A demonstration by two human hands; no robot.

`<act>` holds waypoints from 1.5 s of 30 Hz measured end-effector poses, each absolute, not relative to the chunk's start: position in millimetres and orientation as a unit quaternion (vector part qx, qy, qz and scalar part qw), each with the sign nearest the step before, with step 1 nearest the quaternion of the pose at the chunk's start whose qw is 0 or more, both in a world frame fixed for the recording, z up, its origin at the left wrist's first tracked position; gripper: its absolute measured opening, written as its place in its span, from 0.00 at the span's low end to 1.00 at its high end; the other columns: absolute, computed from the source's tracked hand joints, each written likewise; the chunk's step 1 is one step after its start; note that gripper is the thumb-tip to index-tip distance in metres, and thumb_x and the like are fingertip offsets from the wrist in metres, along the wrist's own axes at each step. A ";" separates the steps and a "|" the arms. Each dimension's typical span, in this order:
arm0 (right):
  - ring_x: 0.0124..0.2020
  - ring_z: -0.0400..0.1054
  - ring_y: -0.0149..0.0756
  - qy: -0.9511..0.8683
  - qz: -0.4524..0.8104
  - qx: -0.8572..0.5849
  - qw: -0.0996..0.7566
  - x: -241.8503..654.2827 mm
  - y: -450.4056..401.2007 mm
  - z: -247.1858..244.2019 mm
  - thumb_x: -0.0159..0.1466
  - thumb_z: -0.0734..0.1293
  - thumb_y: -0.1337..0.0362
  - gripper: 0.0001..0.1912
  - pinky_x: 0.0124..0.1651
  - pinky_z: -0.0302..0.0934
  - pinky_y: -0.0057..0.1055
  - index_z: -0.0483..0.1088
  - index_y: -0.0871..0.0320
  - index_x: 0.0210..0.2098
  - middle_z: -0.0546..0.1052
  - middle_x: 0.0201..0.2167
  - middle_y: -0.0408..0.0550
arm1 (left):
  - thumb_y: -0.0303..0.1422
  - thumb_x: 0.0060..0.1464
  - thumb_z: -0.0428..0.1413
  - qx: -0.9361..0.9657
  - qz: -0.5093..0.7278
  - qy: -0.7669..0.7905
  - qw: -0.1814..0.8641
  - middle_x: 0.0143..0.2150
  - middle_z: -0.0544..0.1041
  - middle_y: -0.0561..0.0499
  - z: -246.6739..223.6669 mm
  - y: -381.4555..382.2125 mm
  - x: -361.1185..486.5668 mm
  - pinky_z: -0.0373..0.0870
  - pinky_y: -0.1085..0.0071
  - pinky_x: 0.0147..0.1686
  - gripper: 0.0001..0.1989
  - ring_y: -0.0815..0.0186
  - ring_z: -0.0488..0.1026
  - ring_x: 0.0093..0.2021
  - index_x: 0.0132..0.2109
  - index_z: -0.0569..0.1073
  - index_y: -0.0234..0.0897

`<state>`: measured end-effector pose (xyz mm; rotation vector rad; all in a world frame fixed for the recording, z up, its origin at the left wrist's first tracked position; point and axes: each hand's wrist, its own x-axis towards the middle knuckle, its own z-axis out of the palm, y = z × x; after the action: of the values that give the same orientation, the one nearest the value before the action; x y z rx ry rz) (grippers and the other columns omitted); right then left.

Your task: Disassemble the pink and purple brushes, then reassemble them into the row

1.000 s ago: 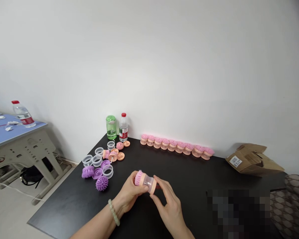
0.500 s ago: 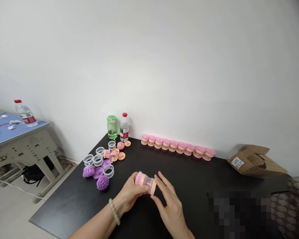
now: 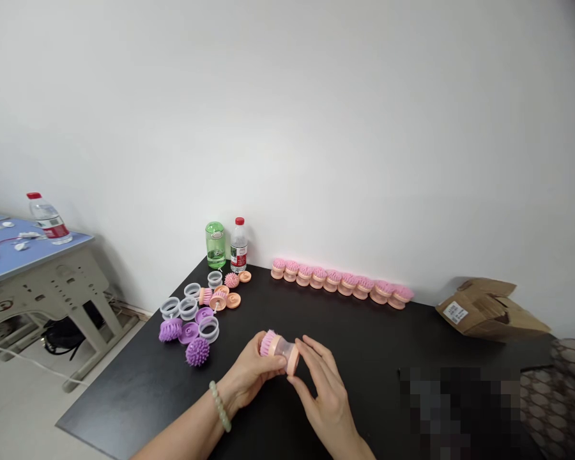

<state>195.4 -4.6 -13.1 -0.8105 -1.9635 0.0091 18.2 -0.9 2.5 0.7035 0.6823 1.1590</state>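
Our left hand wraps a pink-bristled brush with a clear body, near the black table's front edge, while our right hand pinches its peach end between thumb and fingers

From the head-worn camera, the view looks forward and down over the person's left hand and right hand, which sit low and central in frame, fairly near the lens. The black worktop fills the lower half, seen obliquely; the white wall fills the upper half.
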 end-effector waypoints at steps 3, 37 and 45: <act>0.49 0.73 0.49 -0.775 0.032 -0.365 0.514 195.9 -4.6 -14.8 0.66 0.68 0.61 0.19 0.48 0.73 0.45 0.69 0.55 0.56 0.79 0.46 0.55 | 0.30 0.33 0.75 0.332 0.538 0.300 0.715 0.32 0.74 0.55 4.3 -1.4 17.8 0.67 0.75 0.34 0.26 0.70 0.71 0.33 0.37 0.69 0.35; 0.59 0.68 0.48 -0.704 0.318 -0.438 0.461 190.9 7.4 -33.3 0.50 0.67 0.76 0.34 0.57 0.66 0.45 0.72 0.48 0.55 0.74 0.56 0.49 | 0.27 0.47 0.63 0.689 0.467 0.473 0.288 0.49 0.77 0.46 -17.4 3.0 15.3 0.66 0.56 0.54 0.25 0.52 0.73 0.50 0.54 0.70 0.44; 0.40 0.75 0.43 -0.711 0.241 -0.524 0.402 191.4 26.7 -40.6 0.48 0.73 0.71 0.23 0.38 0.68 0.32 0.75 0.51 0.44 0.80 0.39 0.46 | 0.18 0.37 0.57 0.690 0.450 0.444 0.353 0.56 0.74 0.47 -40.7 11.2 15.1 0.75 0.54 0.50 0.38 0.51 0.73 0.53 0.57 0.68 0.48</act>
<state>191.4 26.7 -40.6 -1.3257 -1.7971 0.6090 15.1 11.2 -40.7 1.7860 1.1480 1.1630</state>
